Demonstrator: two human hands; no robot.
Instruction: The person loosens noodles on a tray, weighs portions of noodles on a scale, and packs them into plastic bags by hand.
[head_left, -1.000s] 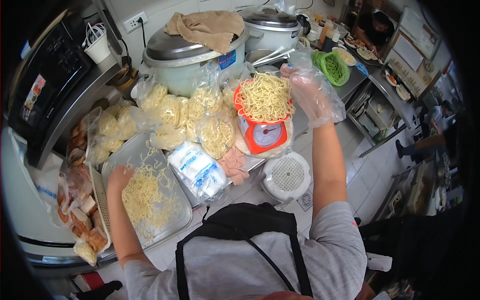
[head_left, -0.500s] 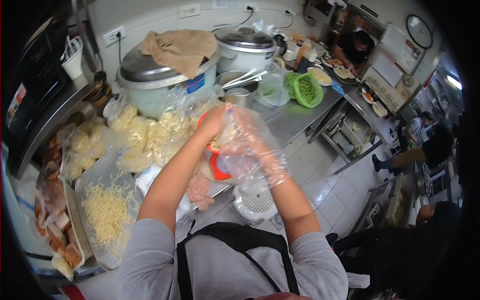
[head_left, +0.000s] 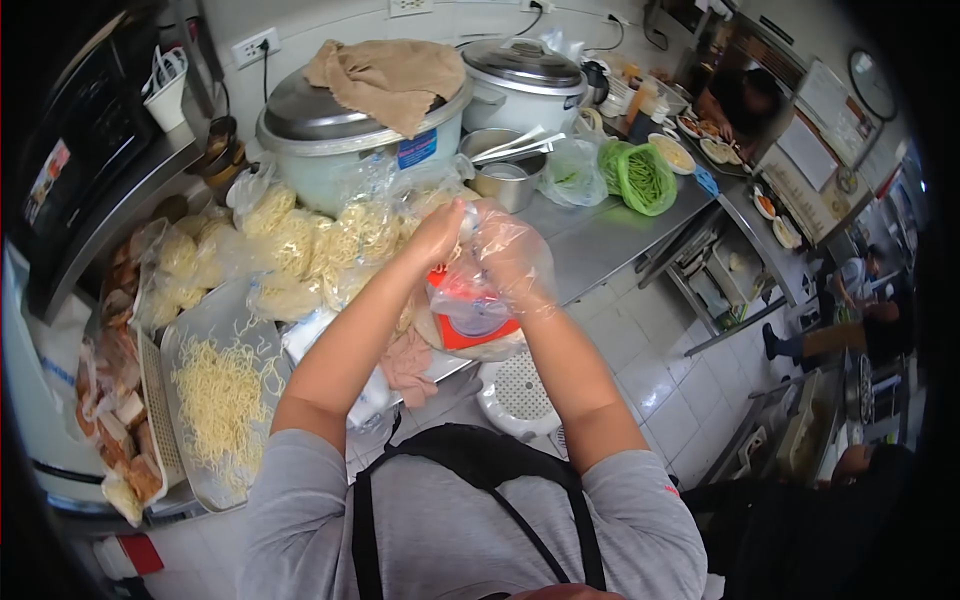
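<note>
My left hand (head_left: 438,230) is closed on the gathered edge of a clear plastic bag (head_left: 530,255). The bag surrounds my right hand (head_left: 505,262) down to the wrist; its fingers are blurred behind the film but look curled on the plastic. Just below the hands lies a flat red-orange object (head_left: 462,335) with a rounded part, partly covered by the bag; its kind is unclear. Bagged noodles (head_left: 365,232) are piled left of my left hand. Loose noodles (head_left: 215,400) lie on a metal tray (head_left: 185,345) farther left.
Two large lidded pots (head_left: 290,110) (head_left: 520,62) stand behind, one under a brown cloth (head_left: 385,75). Nearby are a metal pot (head_left: 503,185) with utensils and a green bag of beans (head_left: 640,178). A pink cloth (head_left: 405,365) hangs at the counter edge. Co-workers (head_left: 740,105) (head_left: 850,290) are to the right.
The view has shifted, so the counter appears farther right. My right hand has drawn slightly up and in, and the bag now bunches around it, showing more of the red-orange object.
</note>
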